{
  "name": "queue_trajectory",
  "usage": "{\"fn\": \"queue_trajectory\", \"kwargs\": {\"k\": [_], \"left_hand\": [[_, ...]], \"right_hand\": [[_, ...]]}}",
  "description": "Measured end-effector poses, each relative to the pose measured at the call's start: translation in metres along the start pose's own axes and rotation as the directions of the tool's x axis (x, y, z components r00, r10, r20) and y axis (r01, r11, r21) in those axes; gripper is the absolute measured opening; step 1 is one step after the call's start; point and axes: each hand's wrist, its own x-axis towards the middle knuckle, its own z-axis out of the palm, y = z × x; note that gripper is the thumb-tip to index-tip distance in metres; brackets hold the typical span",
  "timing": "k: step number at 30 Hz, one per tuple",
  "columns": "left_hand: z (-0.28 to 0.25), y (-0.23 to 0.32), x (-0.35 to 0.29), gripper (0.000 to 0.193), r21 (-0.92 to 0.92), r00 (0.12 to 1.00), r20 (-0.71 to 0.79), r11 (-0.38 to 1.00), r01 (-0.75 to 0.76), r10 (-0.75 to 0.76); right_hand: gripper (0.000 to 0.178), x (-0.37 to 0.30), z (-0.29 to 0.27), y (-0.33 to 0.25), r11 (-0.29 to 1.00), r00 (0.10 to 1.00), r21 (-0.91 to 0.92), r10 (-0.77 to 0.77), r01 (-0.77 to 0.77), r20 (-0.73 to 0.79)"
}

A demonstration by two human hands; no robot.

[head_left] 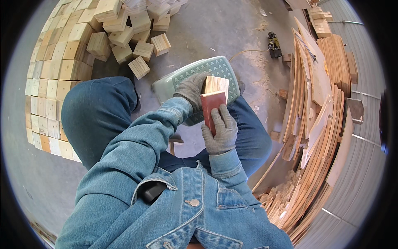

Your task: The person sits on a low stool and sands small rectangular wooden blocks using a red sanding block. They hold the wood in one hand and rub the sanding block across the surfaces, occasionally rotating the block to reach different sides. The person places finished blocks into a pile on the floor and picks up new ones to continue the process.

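Note:
A small squared wooden block (217, 85) with layered end grain rests over the pale green plastic stool (169, 81) between my knees. My left hand (191, 90), in a grey work glove, is closed round the block's left side. In my right hand (222, 129), gloved alike, is a flat reddish-brown sanding block (210, 108). Its far end overlaps the wooden block's near side and appears to touch it. The fingers of my right hand lie over the sanding block's right edge; my left fingertips are hidden behind the wooden block.
Wooden blocks (68, 68) are stacked in rows at the left, with loose blocks (144, 51) heaped beside them. A cordless drill (273, 45) stands on the floor at far right. Long boards (321, 149) lean along the corrugated wall (360, 174); offcuts (282, 197) lie below.

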Motion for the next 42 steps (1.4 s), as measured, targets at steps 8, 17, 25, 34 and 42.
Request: {"fn": "queue_trajectory", "kwargs": {"k": [8, 17, 25, 34, 42], "left_hand": [[0.013, -0.009, 0.004, 0.087, -0.105, 0.998, -0.01, 0.993, -0.056, 0.055], [-0.002, 0.009, -0.004, 0.091, -0.047, 0.999, -0.013, 0.998, -0.037, 0.036], [0.002, 0.0, 0.002, 0.098, 0.001, 0.998, 0.055, 1.0, 0.021, -0.021], [0.009, -0.01, 0.005, 0.088, -0.105, 1.0, 0.018, 0.994, 0.022, -0.02], [0.008, -0.011, 0.007, 0.081, -0.273, 0.997, -0.01, 0.959, -0.076, 0.076]], "right_hand": [[0.066, 0.036, 0.009, 0.006, 1.0, 1.0, -0.026, -0.013, 0.012, -0.013], [0.068, 0.065, 0.02, 0.02, 0.997, 0.997, -0.039, 0.069, -0.07, -0.023], [0.071, 0.003, 0.001, 0.006, 1.0, 1.0, 0.007, 0.003, -0.003, 0.007], [0.069, 0.01, 0.0, 0.002, 1.0, 1.0, -0.009, -0.004, 0.004, 0.015], [0.064, 0.075, 0.025, 0.016, 0.999, 0.998, -0.037, 0.038, -0.04, -0.04]]}}
